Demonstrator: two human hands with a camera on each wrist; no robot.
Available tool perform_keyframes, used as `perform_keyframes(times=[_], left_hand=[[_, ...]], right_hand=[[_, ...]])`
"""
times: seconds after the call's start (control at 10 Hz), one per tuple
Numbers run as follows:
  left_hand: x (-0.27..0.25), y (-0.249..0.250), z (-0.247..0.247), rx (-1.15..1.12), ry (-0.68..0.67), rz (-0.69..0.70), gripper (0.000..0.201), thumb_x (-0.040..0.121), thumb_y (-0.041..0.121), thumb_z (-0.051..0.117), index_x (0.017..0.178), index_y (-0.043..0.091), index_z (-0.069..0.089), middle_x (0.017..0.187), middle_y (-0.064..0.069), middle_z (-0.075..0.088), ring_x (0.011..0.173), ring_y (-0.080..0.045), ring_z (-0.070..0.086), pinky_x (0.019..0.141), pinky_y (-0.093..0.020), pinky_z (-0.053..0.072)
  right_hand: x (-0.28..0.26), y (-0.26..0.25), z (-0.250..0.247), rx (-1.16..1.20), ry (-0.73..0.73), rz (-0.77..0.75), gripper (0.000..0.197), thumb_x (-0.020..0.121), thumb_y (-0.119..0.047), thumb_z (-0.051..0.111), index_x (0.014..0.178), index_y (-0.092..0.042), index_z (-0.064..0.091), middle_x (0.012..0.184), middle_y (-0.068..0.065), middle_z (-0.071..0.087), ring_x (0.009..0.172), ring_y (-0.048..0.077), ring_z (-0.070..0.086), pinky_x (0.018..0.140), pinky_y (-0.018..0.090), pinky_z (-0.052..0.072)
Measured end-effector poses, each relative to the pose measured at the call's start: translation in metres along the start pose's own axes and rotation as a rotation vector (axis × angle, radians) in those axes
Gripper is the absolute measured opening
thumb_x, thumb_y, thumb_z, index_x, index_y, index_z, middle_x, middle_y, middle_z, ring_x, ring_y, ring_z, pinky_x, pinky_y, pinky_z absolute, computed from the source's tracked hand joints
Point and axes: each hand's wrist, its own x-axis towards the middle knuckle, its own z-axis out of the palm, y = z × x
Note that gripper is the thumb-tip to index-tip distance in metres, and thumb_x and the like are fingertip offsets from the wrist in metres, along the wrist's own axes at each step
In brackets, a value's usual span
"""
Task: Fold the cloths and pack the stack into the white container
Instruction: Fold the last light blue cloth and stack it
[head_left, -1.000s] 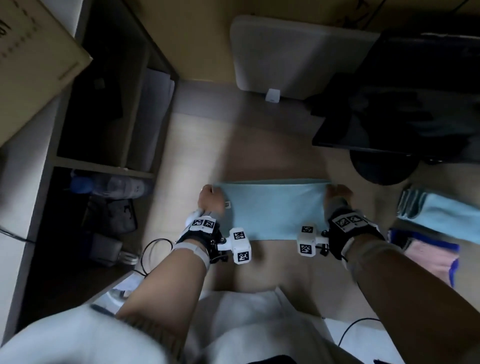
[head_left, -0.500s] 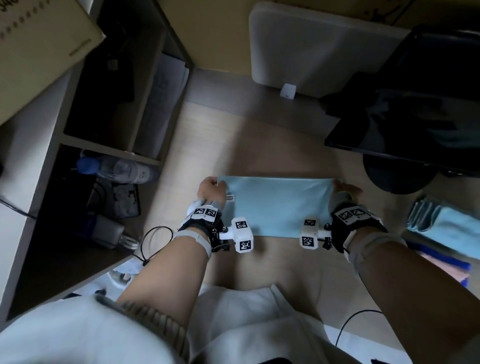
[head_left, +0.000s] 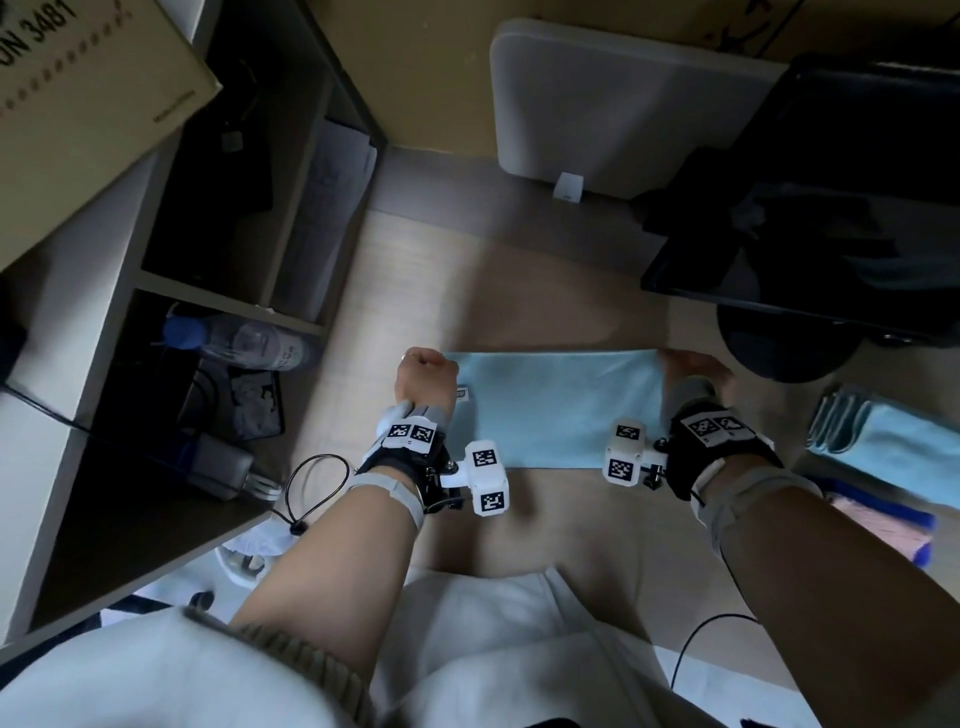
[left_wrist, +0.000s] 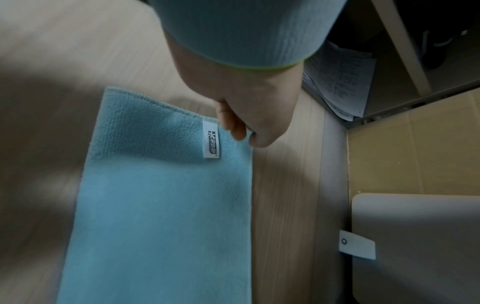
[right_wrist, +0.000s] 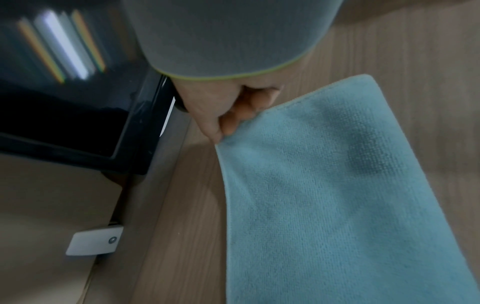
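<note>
- Head view. Left hand (head_left: 423, 376): curled, pinching the far-left corner of the blue cloth (head_left: 558, 408). Right hand (head_left: 693, 371): at the far-right corner of the same cloth, fingers bent over the edge; the grip is largely hidden by the wrist strap here.
- Blue cloth: light blue rectangle, long side running left to right, lying flat on the pale wood-grain floor (head_left: 519, 291) between the two hands. A small white label sits on its left edge.
- White container (head_left: 613, 104): pale, rounded corners, a small white latch at its near rim; stands at the far edge of the floor, well apart from the cloth.
- Folded cloth stack (head_left: 883, 441): light blue pieces lying over blue and pink ones, at the right edge of the floor.
- Shelf unit (head_left: 171, 291) along the left edge, holding a clear plastic bottle (head_left: 244, 343). Black monitor (head_left: 831, 208) at the far right.
- Left wrist view. Left hand (left_wrist: 246, 115): thumb and forefinger pressed together on the cloth's corner, just beside the white label (left_wrist: 211, 139). Blue cloth (left_wrist: 161, 205): fine looped microfibre weave, stitched hem, flat on the floor. White container (left_wrist: 415, 236) at lower right.
- Right wrist view. Right hand (right_wrist: 223, 111): thumb and fingers pinching the cloth's corner, lifting that edge slightly off the floor. Blue cloth (right_wrist: 337, 195): same nubby weave, a darker patch near the held end.
</note>
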Motion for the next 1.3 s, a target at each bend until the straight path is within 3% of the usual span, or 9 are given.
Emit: perform_keyframes(times=[0.1, 0.3, 0.5, 0.6, 0.7, 0.8, 1.0, 1.1, 1.3], left_hand=[[-0.004, -0.006, 0.009, 0.079, -0.154, 0.031, 0.008, 0.079, 0.017, 0.059, 0.072, 0.019, 0.063, 0.08, -0.011, 0.075, 0.074, -0.029, 0.071, 0.073, -0.037, 0.058], [-0.001, -0.015, 0.014, 0.142, -0.286, 0.075, 0.043, 0.074, 0.021, 0.055, 0.116, 0.017, 0.067, 0.11, -0.01, 0.071, 0.099, -0.032, 0.067, 0.087, -0.037, 0.054], [-0.017, -0.034, 0.002, 0.107, -0.139, 0.11, 0.037, 0.08, 0.014, 0.059, 0.117, 0.014, 0.067, 0.117, -0.007, 0.069, 0.109, -0.025, 0.063, 0.1, -0.033, 0.048], [-0.031, -0.054, 0.001, 0.15, -0.153, 0.156, 0.047, 0.071, 0.017, 0.059, 0.117, 0.013, 0.068, 0.118, -0.009, 0.07, 0.112, -0.029, 0.063, 0.101, -0.038, 0.048], [-0.055, -0.053, 0.001, 0.094, -0.155, 0.175, 0.045, 0.083, 0.005, 0.061, 0.128, 0.008, 0.061, 0.127, -0.01, 0.065, 0.116, -0.026, 0.061, 0.104, -0.033, 0.046], [-0.075, -0.05, 0.009, 0.068, -0.174, 0.18, 0.048, 0.082, 0.009, 0.061, 0.131, 0.012, 0.059, 0.133, -0.01, 0.061, 0.12, -0.027, 0.059, 0.104, -0.034, 0.046], [-0.114, -0.078, 0.039, 0.159, -0.331, 0.115, 0.066, 0.072, 0.026, 0.059, 0.138, 0.019, 0.053, 0.139, -0.006, 0.057, 0.113, -0.031, 0.062, 0.101, -0.045, 0.049], [-0.133, -0.084, 0.049, 0.169, -0.402, 0.108, 0.057, 0.081, 0.017, 0.063, 0.137, 0.014, 0.054, 0.136, -0.009, 0.058, 0.115, -0.031, 0.061, 0.103, -0.044, 0.048], [-0.152, -0.079, 0.056, 0.132, -0.475, 0.112, 0.047, 0.089, 0.015, 0.064, 0.135, 0.009, 0.055, 0.133, -0.011, 0.061, 0.119, -0.028, 0.059, 0.107, -0.039, 0.044]], right_hand=[[0.017, 0.006, 0.003, -0.123, 0.073, -0.054, 0.033, 0.098, -0.017, 0.043, 0.127, -0.013, 0.057, 0.136, 0.005, 0.053, 0.126, 0.024, 0.051, 0.097, 0.029, 0.044], [-0.002, 0.018, -0.009, -0.066, 0.087, -0.049, 0.041, 0.098, -0.019, 0.046, 0.136, -0.005, 0.047, 0.138, 0.015, 0.05, 0.124, 0.029, 0.051, 0.085, 0.022, 0.039], [0.006, 0.054, 0.014, -0.345, 0.11, 0.027, 0.106, 0.079, -0.062, 0.061, 0.151, -0.007, 0.007, 0.156, 0.016, 0.022, 0.142, 0.035, 0.024, 0.115, 0.046, 0.019], [-0.003, 0.074, 0.01, -0.357, -0.004, -0.064, 0.075, 0.088, -0.039, 0.06, 0.148, -0.014, 0.023, 0.151, 0.013, 0.031, 0.137, 0.033, 0.033, 0.109, 0.039, 0.031], [-0.011, 0.083, -0.006, -0.345, 0.015, -0.129, 0.05, 0.077, -0.04, 0.057, 0.124, -0.024, 0.054, 0.127, 0.008, 0.059, 0.117, 0.031, 0.056, 0.098, 0.042, 0.045], [-0.023, 0.086, -0.024, -0.209, 0.03, -0.164, 0.048, 0.07, -0.047, 0.061, 0.1, -0.01, 0.064, 0.091, 0.01, 0.071, 0.085, 0.031, 0.068, 0.078, 0.038, 0.054], [-0.037, 0.128, -0.095, -0.156, 0.129, -0.143, 0.045, 0.081, -0.042, 0.065, 0.113, -0.01, 0.063, 0.104, 0.008, 0.069, 0.097, 0.029, 0.066, 0.081, 0.033, 0.047], [-0.044, 0.138, -0.123, -0.08, 0.185, -0.197, 0.035, 0.087, -0.04, 0.061, 0.109, -0.012, 0.063, 0.1, 0.008, 0.067, 0.093, 0.027, 0.064, 0.079, 0.03, 0.044], [-0.056, 0.136, -0.134, -0.017, 0.249, -0.252, 0.042, 0.078, -0.049, 0.06, 0.108, -0.019, 0.06, 0.103, 0.009, 0.07, 0.092, 0.033, 0.066, 0.086, 0.043, 0.052]])
